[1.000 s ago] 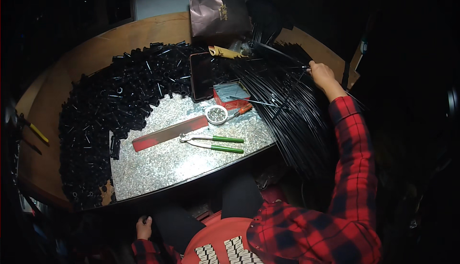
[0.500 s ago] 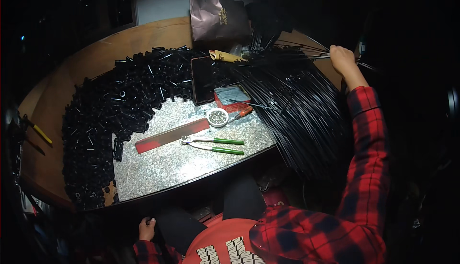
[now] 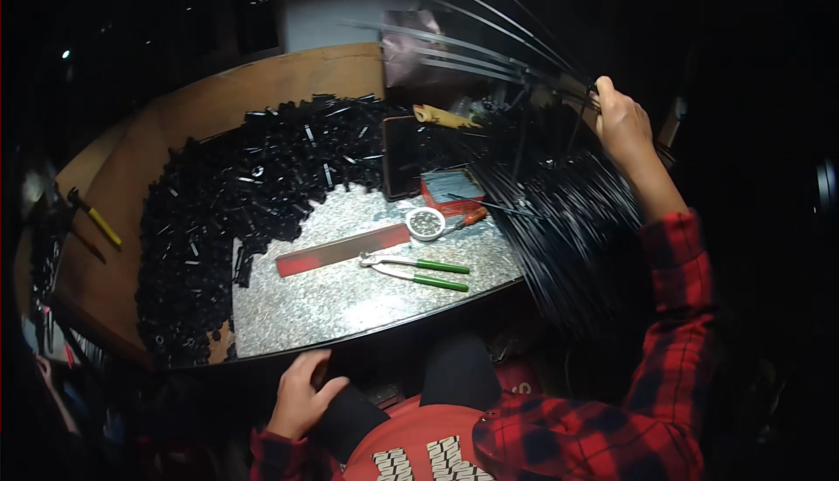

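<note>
My right hand (image 3: 622, 127), raised at the right, is closed round a loose bundle of long thin dark rods (image 3: 566, 82). They fan out leftward and upward, blurred by motion. Below them a thick heap of similar rods (image 3: 577, 236) hangs over the table's right front edge. My left hand (image 3: 301, 396) is above my lap near the front edge, thumb apart from the fingers, nothing visible in it. Between the hands, green-handled pincers (image 3: 441, 265) lie on the speckled tabletop (image 3: 350, 302). Behind them are a red-brown bar (image 3: 343, 249) and a white cup (image 3: 410, 229) of small metal pieces.
Black short tubular parts (image 3: 236, 175) are heaped along the left and back, against a wooden board (image 3: 262, 75). A red box (image 3: 441, 205) of thin pins, an orange-handled tool (image 3: 473, 216), a dark flat device (image 3: 402, 158) and a yellow-handled hammer (image 3: 105, 227) lie around. Another person's arm (image 3: 58, 398) shows lower left.
My right hand has lifted the rods up off the heap, and they now swing higher. My left hand has come up from beside my leg toward the table edge. The view has shifted slightly.
</note>
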`<state>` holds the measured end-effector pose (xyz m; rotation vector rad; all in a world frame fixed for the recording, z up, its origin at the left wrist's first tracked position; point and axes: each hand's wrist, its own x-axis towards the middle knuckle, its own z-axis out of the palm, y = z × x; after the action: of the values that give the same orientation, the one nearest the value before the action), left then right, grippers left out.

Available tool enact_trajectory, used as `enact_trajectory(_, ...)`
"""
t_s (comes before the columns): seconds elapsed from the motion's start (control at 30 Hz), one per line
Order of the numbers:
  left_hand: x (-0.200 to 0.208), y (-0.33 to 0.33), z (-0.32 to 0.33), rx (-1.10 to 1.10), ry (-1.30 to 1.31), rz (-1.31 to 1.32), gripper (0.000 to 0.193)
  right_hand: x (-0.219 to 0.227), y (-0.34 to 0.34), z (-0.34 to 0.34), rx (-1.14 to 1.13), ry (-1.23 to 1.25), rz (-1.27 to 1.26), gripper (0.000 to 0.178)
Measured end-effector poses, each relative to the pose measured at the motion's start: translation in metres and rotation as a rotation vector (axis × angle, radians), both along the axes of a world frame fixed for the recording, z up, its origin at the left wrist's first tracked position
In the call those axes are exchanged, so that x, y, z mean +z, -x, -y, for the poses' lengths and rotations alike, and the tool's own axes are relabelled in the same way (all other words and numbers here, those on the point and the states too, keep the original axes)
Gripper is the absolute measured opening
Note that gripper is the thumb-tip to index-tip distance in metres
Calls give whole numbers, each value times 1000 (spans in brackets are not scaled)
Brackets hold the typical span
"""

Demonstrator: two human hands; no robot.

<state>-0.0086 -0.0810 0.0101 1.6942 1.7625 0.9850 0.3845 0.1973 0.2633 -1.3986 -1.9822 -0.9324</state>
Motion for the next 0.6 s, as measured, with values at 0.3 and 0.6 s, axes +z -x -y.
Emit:
enact_trajectory(0.3,101,-10,-98,14,-491,-163,139,-55,100,74,574,21,55,8)
enact_trajectory(0.6,109,-9,-110,-67,-589,500,109,-84,201,87,783,157,101,5)
